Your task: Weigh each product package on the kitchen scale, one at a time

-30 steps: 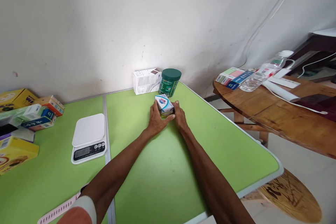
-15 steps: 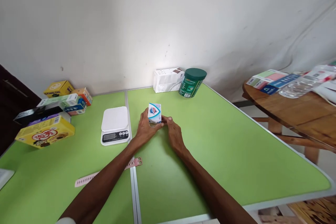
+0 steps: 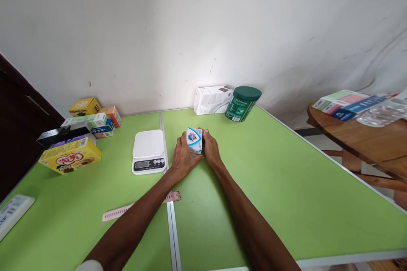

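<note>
Between my two hands is a white soap box [image 3: 195, 140] with a blue stripe and a shield logo, at the middle of the green table. My left hand [image 3: 183, 155] grips its left side, thumb along the near lower edge. Against the right side my right hand [image 3: 211, 148] is pressed, its fingers partly hidden behind the box. To the left lies a white kitchen scale [image 3: 149, 146] with nothing on its plate. A pink watch strap [image 3: 117, 213] lies partly under my left forearm.
At the back stand a white box [image 3: 212, 100] and a green lidded tub [image 3: 243, 103]. Several cartons, including a yellow one [image 3: 71, 156], cluster at the left. A white object [image 3: 14, 212] lies at the left edge. A wooden table [image 3: 352, 139] at right holds a plastic bottle [image 3: 383, 112].
My right hand has moved from the box's lower right corner up against its right side. My left hand keeps its grip. The whole view has shifted slightly to the left.
</note>
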Demonstrator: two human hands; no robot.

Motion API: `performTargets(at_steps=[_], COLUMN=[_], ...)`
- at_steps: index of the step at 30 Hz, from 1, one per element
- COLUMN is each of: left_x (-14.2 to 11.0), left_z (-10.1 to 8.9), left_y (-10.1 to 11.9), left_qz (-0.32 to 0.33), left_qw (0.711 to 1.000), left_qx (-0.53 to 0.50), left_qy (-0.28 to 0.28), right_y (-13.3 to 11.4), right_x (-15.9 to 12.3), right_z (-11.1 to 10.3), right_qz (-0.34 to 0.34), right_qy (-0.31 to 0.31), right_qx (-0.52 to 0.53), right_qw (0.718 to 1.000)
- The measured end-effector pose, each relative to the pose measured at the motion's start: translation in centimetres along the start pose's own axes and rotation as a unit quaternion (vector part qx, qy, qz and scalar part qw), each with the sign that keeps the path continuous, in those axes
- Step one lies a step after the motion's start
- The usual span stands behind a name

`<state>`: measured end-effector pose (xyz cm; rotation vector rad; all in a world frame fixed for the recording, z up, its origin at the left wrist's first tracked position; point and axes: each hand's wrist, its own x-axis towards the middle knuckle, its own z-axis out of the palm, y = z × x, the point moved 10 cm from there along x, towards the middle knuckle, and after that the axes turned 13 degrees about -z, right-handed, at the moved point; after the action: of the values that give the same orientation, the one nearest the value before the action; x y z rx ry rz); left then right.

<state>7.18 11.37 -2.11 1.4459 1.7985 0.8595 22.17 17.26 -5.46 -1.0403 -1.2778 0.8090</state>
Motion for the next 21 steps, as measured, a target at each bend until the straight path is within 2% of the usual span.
performTargets(at_steps=[3,9,15,21], left_x=[0.1,0.1,-0.9,-1.1], left_z=[0.0,-0.6,-1.5,-1.9], left_y=[0.1,-0.4,-2.0,-2.4], left_qz=[0.018,0.045,0.045,0.050], left_qw=[0.999,0.998,0.999,0.998], left_qx=[0.040,0.032,0.018,0.018], left_qy=[-0.005,-0.040,0.005,-0.014], right_y=[-1.2,-3.2,-4.6,-5.3], right_x=[-0.4,-1.4,-3.6,-5.4], right_z=[-0.4,-2.1,-3.3,-3.4], right_qz=[-0.021,-0.049,-0.056,-0.044], right_qy=[-0.010,0.010,0.019,0.021], right_qx=[-0.036,-0.102,-0.147,-0.137], right_qw=[0.999,0.993,0.987,0.989])
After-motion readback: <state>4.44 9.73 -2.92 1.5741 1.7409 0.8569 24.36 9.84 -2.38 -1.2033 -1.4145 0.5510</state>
